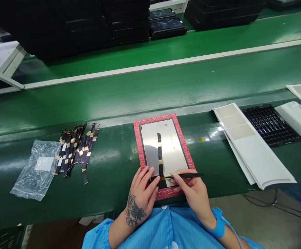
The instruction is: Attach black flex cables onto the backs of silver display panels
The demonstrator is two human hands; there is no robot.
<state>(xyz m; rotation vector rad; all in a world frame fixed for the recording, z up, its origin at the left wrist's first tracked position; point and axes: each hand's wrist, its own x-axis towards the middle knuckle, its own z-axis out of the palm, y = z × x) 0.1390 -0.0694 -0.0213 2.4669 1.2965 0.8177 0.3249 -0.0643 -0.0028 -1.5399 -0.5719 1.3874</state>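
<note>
Hands meet at the near edge of a silver panel (pixel 169 147) that lies face-down on a pink bubble-wrap mat (pixel 139 152), on the green bench (pixel 114 193) right in front of the person. A black ribbon cable (pixel 160 152) runs down the middle of the panel toward its lower edge. The left hand (pixel 141 193), with a flower tattoo on its back, rests flat there — fingers spread a little and pressing on the panel's bottom edge just left of the cable end, holding nothing. The right hand (pixel 193 192) pinches a thin black tool (pixel 185 176) between thumb and fingertips; the tool lies almost level, its tip pointing left at the cable's lower end, where a small yellow patch shows. A blue strap (pixel 219 226) wraps the right wrist.

To the left on the bench lie a heap of loose ribbon cables (pixel 74 148) and, beside it, a clear plastic bag (pixel 37 169). To the right lie a stack of white sheets (pixel 251 148), then a black tray (pixel 269 124) — well apart from the hands.
</note>
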